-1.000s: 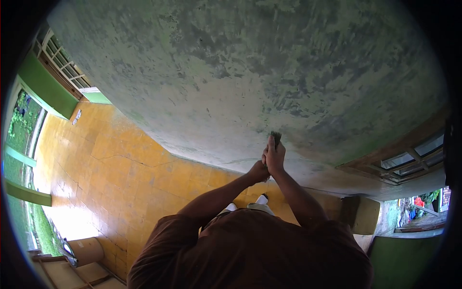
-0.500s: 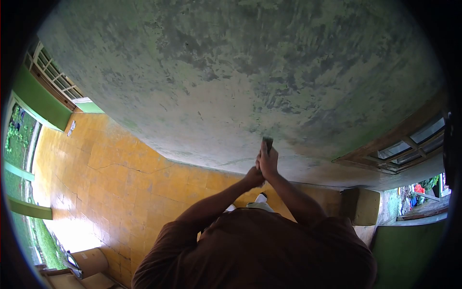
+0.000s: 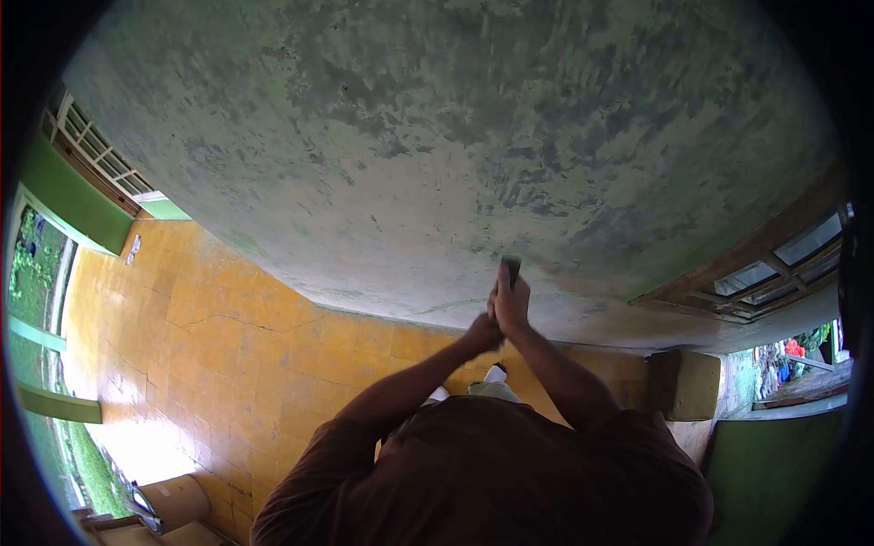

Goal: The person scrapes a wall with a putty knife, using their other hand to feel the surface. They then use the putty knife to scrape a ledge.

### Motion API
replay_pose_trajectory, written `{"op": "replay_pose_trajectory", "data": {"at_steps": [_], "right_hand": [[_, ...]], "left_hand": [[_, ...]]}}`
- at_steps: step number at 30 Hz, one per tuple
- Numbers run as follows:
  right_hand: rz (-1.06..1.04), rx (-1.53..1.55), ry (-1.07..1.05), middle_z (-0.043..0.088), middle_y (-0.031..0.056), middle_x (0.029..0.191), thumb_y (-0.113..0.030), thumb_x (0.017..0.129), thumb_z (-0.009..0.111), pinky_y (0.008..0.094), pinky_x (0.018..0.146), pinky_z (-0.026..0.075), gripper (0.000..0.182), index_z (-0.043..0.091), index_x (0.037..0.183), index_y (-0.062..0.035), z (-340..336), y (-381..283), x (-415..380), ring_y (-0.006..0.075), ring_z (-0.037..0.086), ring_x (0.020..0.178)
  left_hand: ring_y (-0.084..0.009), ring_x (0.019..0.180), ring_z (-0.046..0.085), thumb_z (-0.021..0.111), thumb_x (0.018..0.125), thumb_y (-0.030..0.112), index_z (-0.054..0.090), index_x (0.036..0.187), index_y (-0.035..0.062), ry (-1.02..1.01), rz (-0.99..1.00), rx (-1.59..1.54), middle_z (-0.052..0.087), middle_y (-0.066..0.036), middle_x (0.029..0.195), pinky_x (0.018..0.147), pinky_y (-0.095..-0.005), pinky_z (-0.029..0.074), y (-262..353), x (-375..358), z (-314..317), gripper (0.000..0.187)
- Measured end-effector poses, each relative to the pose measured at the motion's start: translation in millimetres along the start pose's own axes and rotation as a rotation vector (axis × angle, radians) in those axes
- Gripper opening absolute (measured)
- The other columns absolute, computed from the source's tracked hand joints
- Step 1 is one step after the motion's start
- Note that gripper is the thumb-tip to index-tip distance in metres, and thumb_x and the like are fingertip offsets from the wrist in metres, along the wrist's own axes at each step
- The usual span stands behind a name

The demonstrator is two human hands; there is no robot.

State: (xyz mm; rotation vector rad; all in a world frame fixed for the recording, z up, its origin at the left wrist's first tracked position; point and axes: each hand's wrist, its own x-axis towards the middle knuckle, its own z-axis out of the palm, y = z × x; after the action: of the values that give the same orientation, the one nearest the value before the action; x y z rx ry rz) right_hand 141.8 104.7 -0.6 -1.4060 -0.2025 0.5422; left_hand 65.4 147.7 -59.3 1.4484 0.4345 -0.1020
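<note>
Gripping dark tool [image 3: 512,266]: right fingers [image 3: 503,281], left fingers [image 3: 485,328] | blotchy grey-green wall [image 3: 410,191] | cracked yellow floor [image 3: 246,355] | framed window [image 3: 781,267]

1 dark, flat-ended tool [image 3: 512,265] (slightly tilted) at the patchy grey-green wall [image 3: 414,205].

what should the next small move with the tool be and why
Probably a short push of the dark flat-ended hand tool up the mottled grey-green wall: the right hand grips it, the left hand is just below, its tip seems at or near the surface, and dark patches lie beyond.
</note>
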Motion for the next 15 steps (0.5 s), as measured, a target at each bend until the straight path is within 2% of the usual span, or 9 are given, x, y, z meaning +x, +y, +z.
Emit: {"op": "replay_pose_trajectory", "data": {"at_steps": [2,5,7,11,12,14,15], "right_hand": [[-0.024,0.002,0.017,0.04,-0.0005,0.051,-0.034,0.097,0.051,0.0268,0.03,0.031,0.035,0.043,0.075,-0.0073,13.0,-28.1,11.1,0.0105,0.039,0.034],[-0.074,0.107,0.023,0.039,-0.0004,0.052,-0.035,0.097,0.052,0.0267,0.03,0.031,0.037,0.044,0.075,-0.007,18.5,-34.4,18.3,0.0101,0.039,0.035],[-0.034,0.112,0.034,0.038,-0.0004,0.052,-0.035,0.097,0.052,0.0265,0.03,0.032,0.037,0.044,0.075,-0.0065,16.4,-20.7,5.7,0.0096,0.038,0.034],[0.017,0.031,0.026,0.038,-0.0008,0.052,-0.035,0.098,0.05,0.026,0.031,0.033,0.037,0.043,0.074,-0.0066,4.8,8.4,-14.6,0.0095,0.037,0.035],[0.017,0.027,0.023,0.038,-0.0008,0.052,-0.035,0.098,0.05,0.026,0.031,0.033,0.037,0.043,0.074,-0.0066,7.3,-1.8,-6.1,0.0095,0.037,0.035],[-0.069,0.095,0.03,0.039,-0.0007,0.052,-0.034,0.098,0.05,0.0261,0.031,0.032,0.037,0.044,0.073,-0.0069,16.0,-30.6,14.1,0.0097,0.037,0.035],[-0.067,0.089,0.033,0.039,-0.0005,0.052,-0.033,0.098,0.049,0.0262,0.032,0.033,0.037,0.044,0.072,-0.0072,15.8,-32.3,13.1,0.0096,0.037,0.035]], "left_hand": [[-0.013,0.049,0.055,0.062,0.086,0.022,0.054,0.081,0.0061,-0.103,0.059,0.027,0.055,-0.003,0.06,0.044,-0.0269,0.044,22.9,24.8,-21.2,0.018],[-0.0127,0.049,0.056,0.062,0.086,0.021,0.054,0.077,0.0062,-0.073,0.039,-0.05,0.055,-0.003,0.06,0.043,-0.0269,0.043,30.7,13.7,-20.0,0.019],[-0.0128,0.049,0.056,0.064,0.083,0.022,0.057,0.077,0.0032,-0.044,0.007,-0.049,0.055,-0.003,0.06,0.044,-0.0285,0.045,21.5,2.2,-17.7,0.022],[-0.0135,0.049,0.056,0.064,0.083,0.024,0.057,0.079,0.0033,-0.038,-0.087,-0.138,0.056,-0.003,0.06,0.045,-0.0296,0.044,-5.9,-13.6,-0.2,0.022],[-0.0135,0.049,0.056,0.064,0.083,0.024,0.057,0.079,0.0033,-0.036,-0.085,-0.142,0.056,-0.003,0.06,0.045,-0.0296,0.044,9.9,-6.4,-5.9,0.022],[-0.0143,0.05,0.056,0.064,0.082,0.023,0.056,0.079,0.0032,-0.033,0.056,0.035,0.056,-0.004,0.06,0.045,-0.0301,0.043,39.0,14.2,-20.6,0.021],[-0.0143,0.05,0.056,0.064,0.082,0.023,0.056,0.079,0.0032,-0.033,0.05,0.028,0.056,-0.004,0.06,0.045,-0.0301,0.043,33.6,10.8,-17.7,0.021]]}}
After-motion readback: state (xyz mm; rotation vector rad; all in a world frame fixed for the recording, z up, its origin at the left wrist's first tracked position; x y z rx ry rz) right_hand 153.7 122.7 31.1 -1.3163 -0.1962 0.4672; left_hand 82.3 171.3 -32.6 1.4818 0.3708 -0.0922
